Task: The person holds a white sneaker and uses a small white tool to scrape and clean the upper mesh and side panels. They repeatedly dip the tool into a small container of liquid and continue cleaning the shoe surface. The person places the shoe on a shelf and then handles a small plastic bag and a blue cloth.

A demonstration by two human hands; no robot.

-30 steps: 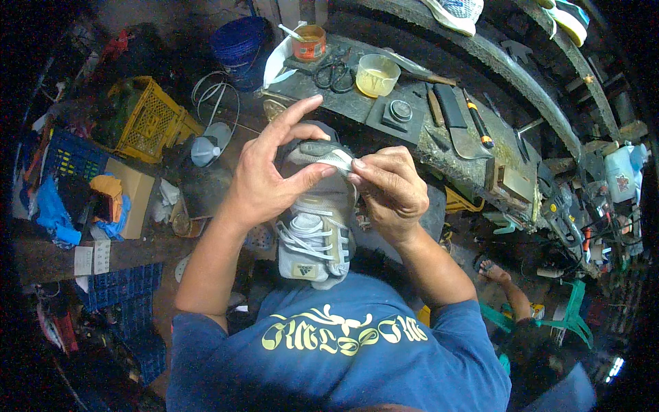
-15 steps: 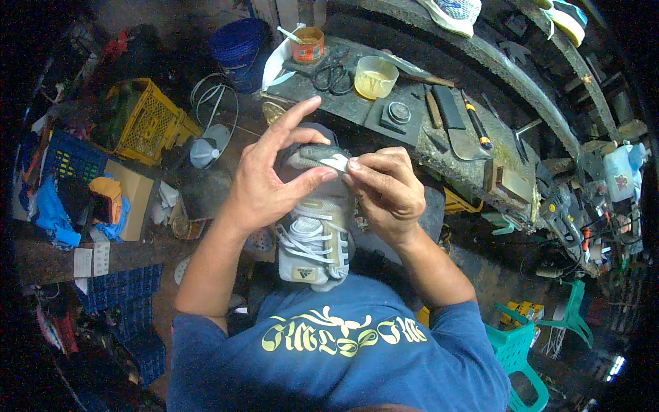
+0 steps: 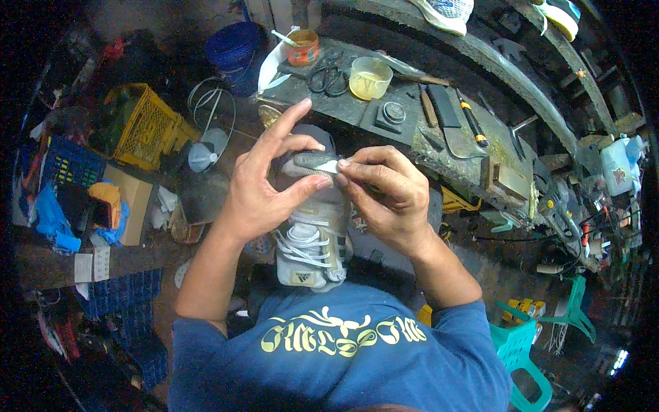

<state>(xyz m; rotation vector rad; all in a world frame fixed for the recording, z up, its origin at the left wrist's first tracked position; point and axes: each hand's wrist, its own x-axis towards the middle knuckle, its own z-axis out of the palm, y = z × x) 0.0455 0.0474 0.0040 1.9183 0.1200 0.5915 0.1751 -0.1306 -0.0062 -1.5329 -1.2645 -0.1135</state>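
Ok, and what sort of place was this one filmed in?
Probably a shoe-repair workshop: a laced sneaker is being handled near a worn bench bearing scissors and a broad-bladed tool, and more shoes show at the top edge.

Blue short-sleeved T-shirt (image 3: pixel 329 378), ornate pale-yellow lettering (image 3: pixel 345 342), probably printed, across its width.

Laced shoe (image 3: pixel 319 209) partly hidden, upper shoe (image 3: pixel 446 12) cropped
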